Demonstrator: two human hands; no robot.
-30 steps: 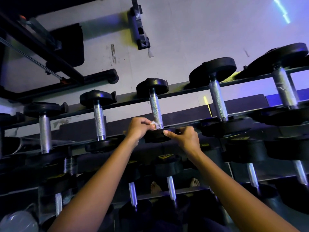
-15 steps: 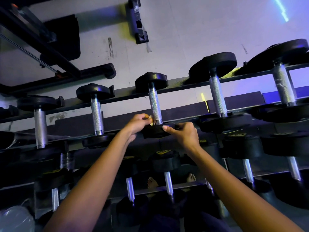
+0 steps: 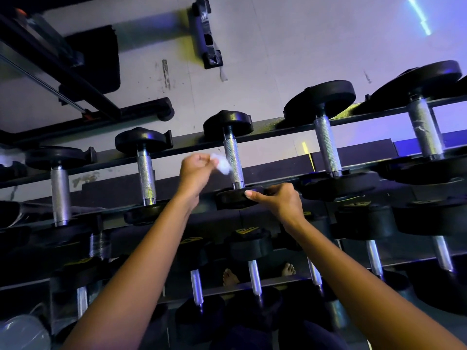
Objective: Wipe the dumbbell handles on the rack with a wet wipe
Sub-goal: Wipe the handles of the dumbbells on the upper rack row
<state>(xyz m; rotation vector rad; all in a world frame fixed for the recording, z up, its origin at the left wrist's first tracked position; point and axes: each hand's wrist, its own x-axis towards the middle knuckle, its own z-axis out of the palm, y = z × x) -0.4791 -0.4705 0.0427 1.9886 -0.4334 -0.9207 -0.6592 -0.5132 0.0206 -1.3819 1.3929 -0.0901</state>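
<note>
Fingers of left hand pinch wipe, seemingly just beside handle; right hand grips dumbbell head

Legible text: none; no word, brand or number can be made out.
Centre yellow label: on top of a black dumbbell head at 6 o'clock from the picture's centre; dark characters, too blurred to read.
Right yellow label: at 3 o'clock, also blurred beyond reading.
Left yellow label: at 8 o'clock, in shadow and unreadable.
Black floor block: at 12 o'clock, carries a small white mark, illegible.
</note>
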